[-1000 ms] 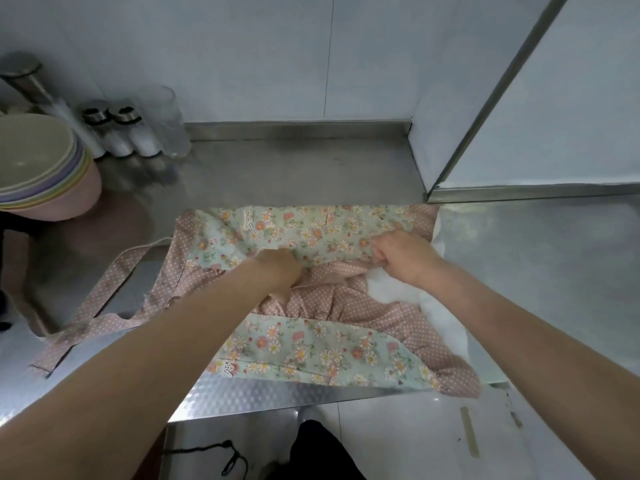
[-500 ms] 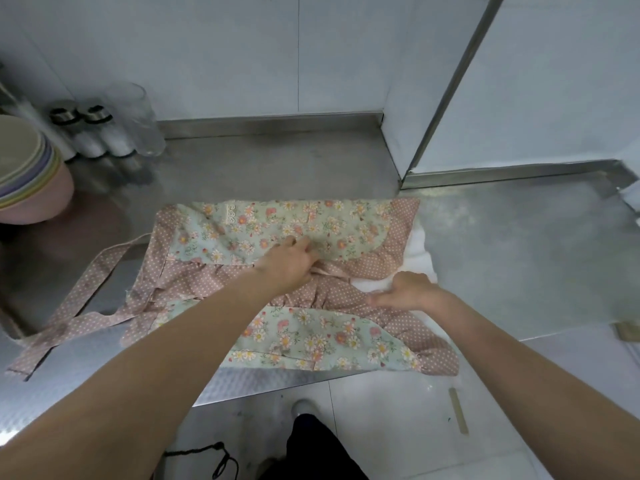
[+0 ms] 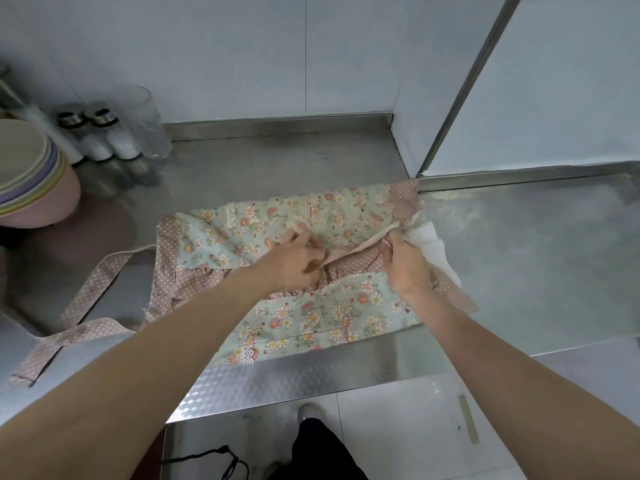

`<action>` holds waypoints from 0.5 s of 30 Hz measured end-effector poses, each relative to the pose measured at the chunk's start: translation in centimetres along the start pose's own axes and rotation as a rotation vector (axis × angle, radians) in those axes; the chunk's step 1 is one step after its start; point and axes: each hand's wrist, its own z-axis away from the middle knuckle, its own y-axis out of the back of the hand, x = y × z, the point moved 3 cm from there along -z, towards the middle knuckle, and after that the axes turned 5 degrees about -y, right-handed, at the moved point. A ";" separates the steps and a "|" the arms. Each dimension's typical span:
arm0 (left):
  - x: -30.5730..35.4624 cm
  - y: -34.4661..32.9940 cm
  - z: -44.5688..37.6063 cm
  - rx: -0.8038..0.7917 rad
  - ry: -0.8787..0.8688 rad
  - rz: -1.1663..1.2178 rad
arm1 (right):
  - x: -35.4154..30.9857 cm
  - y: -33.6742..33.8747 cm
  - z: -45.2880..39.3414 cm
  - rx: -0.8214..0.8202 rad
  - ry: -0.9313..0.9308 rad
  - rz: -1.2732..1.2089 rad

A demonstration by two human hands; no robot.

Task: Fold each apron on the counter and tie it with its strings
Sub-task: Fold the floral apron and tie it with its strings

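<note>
Two hands are working the middle of the frame, only the head view here. The floral apron (image 3: 332,216) lies spread on the steel counter (image 3: 519,244) at center, its near flap folded up over the pink dotted part. The left hand (image 3: 294,261) rests on the cloth at the middle with fingers loosely bent, pressing the fabric down; can't really tell if it pinches anything. The right hand (image 3: 407,265) pinches a pale folded edge of the apron, lifting it a bit. The dotted strings (image 3: 93,289) trail off to lower left. White cloth (image 3: 433,247) peeks out under the apron at right. Stacked bowls (image 3: 31,174) sit at the left edge, with shakers (image 3: 104,136) behind them.
</note>
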 end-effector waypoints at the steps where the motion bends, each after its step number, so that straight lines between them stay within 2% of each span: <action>1: 0.2 -0.4 0.0 -0.011 -0.006 -0.008 | -0.1 -0.4 -0.4 -0.005 0.015 0.003; 5: 0.0 -1.4 -0.4 -0.072 0.016 -0.083 | 0.5 -2.4 -1.6 -0.076 -0.005 0.273; 8: 0.3 -1.5 -0.9 -0.098 0.033 -0.181 | 0.8 -3.4 -2.0 -0.042 -0.006 0.380; 13: 1.1 -2.3 -1.9 -0.152 0.112 -0.424 | 1.4 -3.1 -2.1 -0.057 -0.020 0.217; 15: 1.2 -2.3 -2.4 -0.224 0.156 -0.416 | 2.3 -1.7 -2.0 -0.020 -0.023 0.095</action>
